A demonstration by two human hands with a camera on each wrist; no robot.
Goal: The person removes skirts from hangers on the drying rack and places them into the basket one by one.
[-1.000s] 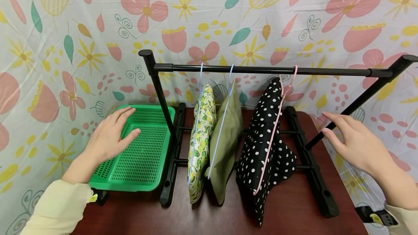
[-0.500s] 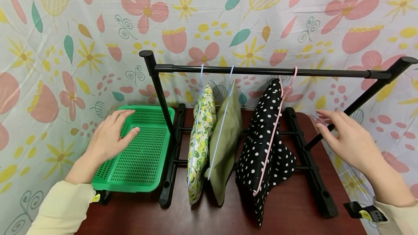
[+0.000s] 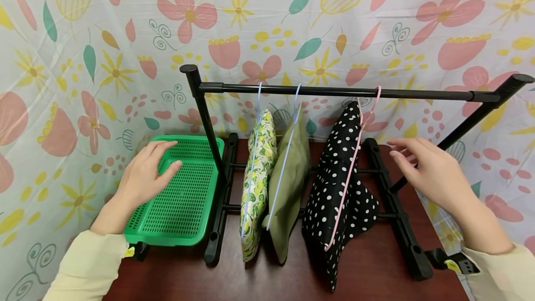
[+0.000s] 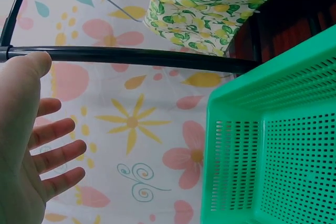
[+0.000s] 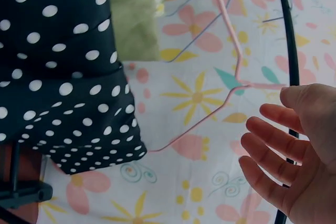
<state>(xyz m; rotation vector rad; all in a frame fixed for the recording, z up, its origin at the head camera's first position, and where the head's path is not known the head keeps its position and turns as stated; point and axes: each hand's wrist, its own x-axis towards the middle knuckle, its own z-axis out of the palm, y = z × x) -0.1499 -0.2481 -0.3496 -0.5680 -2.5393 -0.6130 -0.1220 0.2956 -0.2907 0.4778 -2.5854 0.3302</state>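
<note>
My left hand hovers over the left side of a green plastic basket, fingers relaxed and holding nothing. My right hand is in the air by the rack's right post, its fingers loosely bent with nothing in them. Between the hands, a black clothes rack carries three cushion-like fabric pieces on hangers. The lemon-print one and the olive green one hang on light blue hangers. To their right, a black polka-dot one hangs on a pink hanger, nearest my right hand.
The rack's black feet stand on a dark red-brown table. A flower-print curtain closes off the back and sides. The rack's left post rises beside the basket's right rim.
My right hand has moved left, toward the polka-dot piece. My left hand has shifted slightly right over the basket. The hanging pieces have stayed in place.
</note>
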